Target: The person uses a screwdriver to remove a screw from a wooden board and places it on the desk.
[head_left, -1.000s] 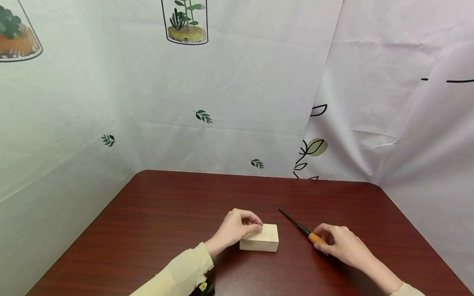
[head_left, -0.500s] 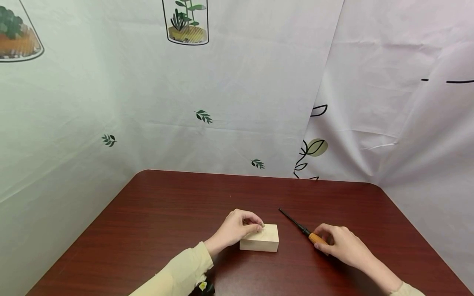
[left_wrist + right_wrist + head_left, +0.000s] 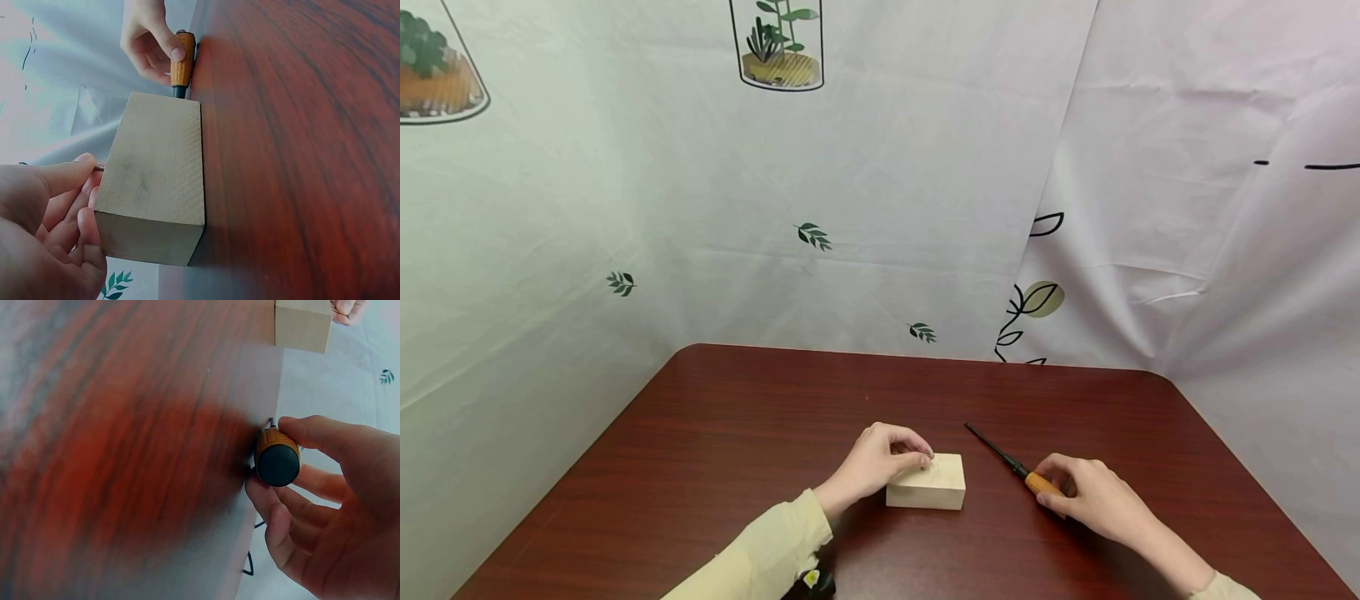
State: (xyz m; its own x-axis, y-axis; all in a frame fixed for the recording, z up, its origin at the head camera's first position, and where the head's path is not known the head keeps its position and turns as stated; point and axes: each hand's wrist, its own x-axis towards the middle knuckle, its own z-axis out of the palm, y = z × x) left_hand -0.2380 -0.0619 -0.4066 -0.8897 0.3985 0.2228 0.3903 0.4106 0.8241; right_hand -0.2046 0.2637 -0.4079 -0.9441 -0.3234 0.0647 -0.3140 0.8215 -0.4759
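Note:
A pale wooden block [image 3: 942, 477] lies on the dark red table [image 3: 760, 433]. Over its top, my left hand [image 3: 880, 462] pinches a small screw [image 3: 99, 167] between thumb and fingers; only a short bit of its shank shows, right at the block's surface. The lower fingers lie along the block's edge in the left wrist view. To the right, my right hand [image 3: 1093, 496] holds the orange handle of a screwdriver [image 3: 1037, 482] between thumb and fingers. The screwdriver's black shaft points away to the far left, low over the table. Its dark rounded handle end [image 3: 278, 465] faces the right wrist camera.
A white cloth with printed plants [image 3: 887, 208] hangs behind the table and on both sides. Near the front edge, a black object with a yellow mark [image 3: 812, 583] shows below the left sleeve [image 3: 775, 542].
Very little differs. The left fingertips shift slightly over the screw on the block, while the right hand and screwdriver stay in place.

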